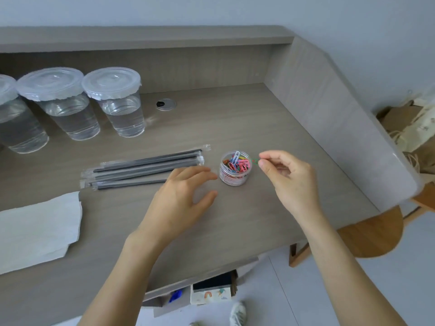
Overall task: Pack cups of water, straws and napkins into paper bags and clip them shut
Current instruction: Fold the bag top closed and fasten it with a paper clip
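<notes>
Right hand (pixel 289 177) has its grip pinched on a green paper clip (pixel 254 161), just beside the clip jar (pixel 235 169). Left hand (pixel 181 198) sits alongside, grip apart, fingers relaxed.

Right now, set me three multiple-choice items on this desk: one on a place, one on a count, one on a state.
1. The jar of paper clips stands: A on the floor; B just right of the wrapped straws; C on the back shelf.
2. How many lidded cups of water are in view: A one; B three; C six.
3. The right hand: A lies flat; B grips a cup; C pinches a green paper clip.

Answers:
1 B, the jar sits just past the straws' ends.
2 B, three stand in a row at the back left.
3 C, thumb and forefinger hold the clip beside the open jar.
</notes>
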Tool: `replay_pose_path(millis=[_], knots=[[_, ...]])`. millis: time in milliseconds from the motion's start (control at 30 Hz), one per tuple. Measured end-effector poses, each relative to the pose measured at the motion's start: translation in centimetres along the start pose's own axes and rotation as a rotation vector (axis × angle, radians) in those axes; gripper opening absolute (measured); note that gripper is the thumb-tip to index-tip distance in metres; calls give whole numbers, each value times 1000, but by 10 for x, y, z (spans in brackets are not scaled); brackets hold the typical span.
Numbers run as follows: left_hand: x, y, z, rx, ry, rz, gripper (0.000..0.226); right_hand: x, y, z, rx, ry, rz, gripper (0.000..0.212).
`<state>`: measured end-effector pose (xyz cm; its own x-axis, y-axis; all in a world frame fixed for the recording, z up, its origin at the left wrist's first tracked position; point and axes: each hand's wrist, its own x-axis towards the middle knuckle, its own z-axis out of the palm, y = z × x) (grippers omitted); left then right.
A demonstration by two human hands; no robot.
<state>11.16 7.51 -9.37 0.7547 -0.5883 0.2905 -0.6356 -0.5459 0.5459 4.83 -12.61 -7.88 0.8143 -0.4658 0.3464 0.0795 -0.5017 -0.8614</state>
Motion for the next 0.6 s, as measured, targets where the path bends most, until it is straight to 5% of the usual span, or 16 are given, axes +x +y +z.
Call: replay_pose_path(millis=[300, 600], knots=[[-14, 91, 43, -10, 15, 254, 30, -56, 38, -90, 42, -50, 2, 21], [-26, 246, 181, 65, -132, 315, 36, -124, 123, -266, 55, -6, 96, 25]])
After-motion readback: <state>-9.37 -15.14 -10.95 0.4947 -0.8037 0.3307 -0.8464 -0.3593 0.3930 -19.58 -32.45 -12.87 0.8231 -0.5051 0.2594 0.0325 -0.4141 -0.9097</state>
